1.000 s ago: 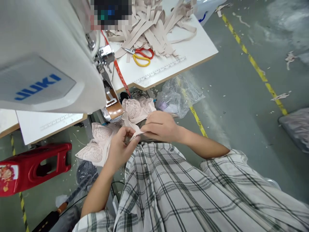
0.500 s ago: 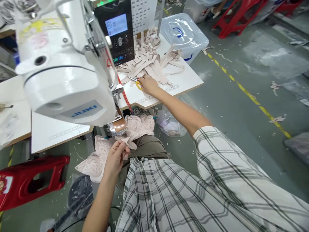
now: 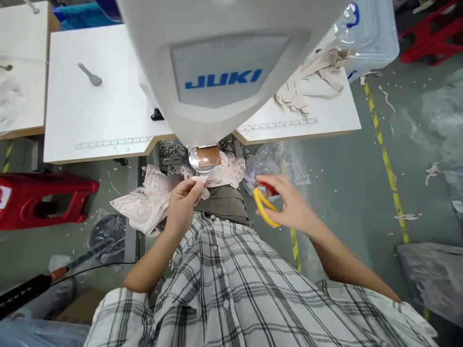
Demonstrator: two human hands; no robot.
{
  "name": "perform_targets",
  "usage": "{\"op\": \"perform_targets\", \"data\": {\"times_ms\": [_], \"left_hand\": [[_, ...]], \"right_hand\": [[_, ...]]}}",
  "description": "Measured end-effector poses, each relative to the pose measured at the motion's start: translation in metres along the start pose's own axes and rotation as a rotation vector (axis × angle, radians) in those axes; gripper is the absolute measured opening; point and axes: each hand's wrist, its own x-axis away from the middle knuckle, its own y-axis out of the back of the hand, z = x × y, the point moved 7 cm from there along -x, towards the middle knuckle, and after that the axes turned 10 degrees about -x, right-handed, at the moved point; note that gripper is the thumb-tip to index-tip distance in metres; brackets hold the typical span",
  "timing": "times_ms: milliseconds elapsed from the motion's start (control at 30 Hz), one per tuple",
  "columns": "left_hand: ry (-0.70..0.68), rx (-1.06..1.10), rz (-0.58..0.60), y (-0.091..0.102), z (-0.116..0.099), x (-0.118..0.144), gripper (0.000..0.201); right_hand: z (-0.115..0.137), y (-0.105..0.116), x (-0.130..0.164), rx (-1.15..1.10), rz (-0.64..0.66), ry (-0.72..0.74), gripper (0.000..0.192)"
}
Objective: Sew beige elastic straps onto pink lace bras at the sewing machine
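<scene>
My left hand (image 3: 183,201) pinches an edge of a pale pink lace bra (image 3: 146,200) just below the sewing machine's (image 3: 231,72) copper-coloured bed (image 3: 209,157). The bra drapes over my lap, one part on the left and another lace part behind and right of the bed. My right hand (image 3: 289,202) is closed on a pair of scissors (image 3: 265,209) with yellow and red handles. It hangs in the air to the right of the bra, apart from it. The scissors' blades are hard to make out.
The white table (image 3: 97,111) has a cut-out around the machine bed. Beige fabric strips (image 3: 311,79) lie on its right part. A clear plastic box (image 3: 374,33) stands at the back right, a red stool (image 3: 47,200) at the left, and a plastic bag (image 3: 267,161) below the table.
My right hand has brought the scissors from the table top toward my lap. My left hand still grips the bra. The view has swung to face the machine's front.
</scene>
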Motion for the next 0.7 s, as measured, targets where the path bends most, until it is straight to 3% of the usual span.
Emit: {"op": "perform_targets", "data": {"times_ms": [100,200,367,700], "left_hand": [[-0.041,-0.047,-0.009,-0.004,-0.001,0.0,0.018],[-0.079,-0.062,-0.02,-0.007,-0.001,0.001,0.018],[-0.124,-0.088,-0.034,-0.009,-0.001,0.004,0.017],[-0.155,-0.195,-0.05,-0.015,-0.001,0.005,0.016]], "right_hand": [[0.029,-0.027,0.01,0.064,0.052,0.099,0.073],[0.039,-0.038,-0.001,0.071,0.035,0.164,0.076],[0.037,-0.043,-0.013,0.039,0.026,0.159,0.076],[0.03,-0.041,-0.011,-0.039,0.017,0.105,0.073]]}}
